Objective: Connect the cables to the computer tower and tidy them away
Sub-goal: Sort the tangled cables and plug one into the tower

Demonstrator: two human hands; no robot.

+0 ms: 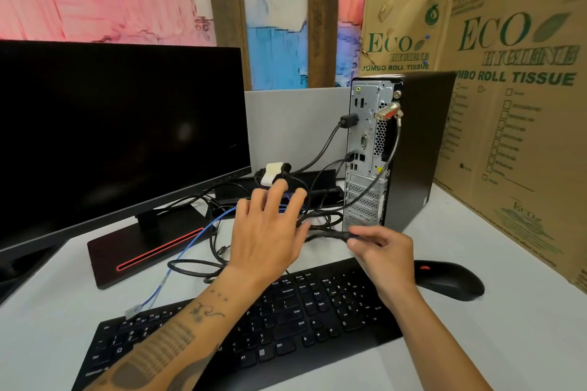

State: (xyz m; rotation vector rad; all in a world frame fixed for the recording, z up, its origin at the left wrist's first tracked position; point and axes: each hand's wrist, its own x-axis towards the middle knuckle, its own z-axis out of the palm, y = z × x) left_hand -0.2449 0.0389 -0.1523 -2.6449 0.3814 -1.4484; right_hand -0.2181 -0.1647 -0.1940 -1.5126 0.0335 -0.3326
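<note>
A dark monitor (120,136) stands at the far left on a white table (476,343), its flat base (143,254) marked with a red line. Just right of the base a blue cable (197,241) runs near-left to a clear plug (133,310) lying by the keyboard (254,324), which spans the near middle. Loose black cables (197,267) loop on the table between base and keyboard.

The left hand (270,232) hovers over the tangle in the middle, released, fingers spread and straight, grasping nothing. Beyond its fingertips lies a white adapter (273,173) among more cables.

The right hand (386,251) pinches a black plug (340,235) between thumb and fingers, near the foot of the tower (413,149). The tower stands upright at the far right, rear panel facing left. Two black cables are plugged into that panel, one high (348,120), one lower (351,155). A silver lock (387,110) sits on the panel's right edge, its grey cable hanging down.

A black mouse (451,279) lies right of the keyboard. Cardboard boxes (514,105) stand behind and right of the tower.
</note>
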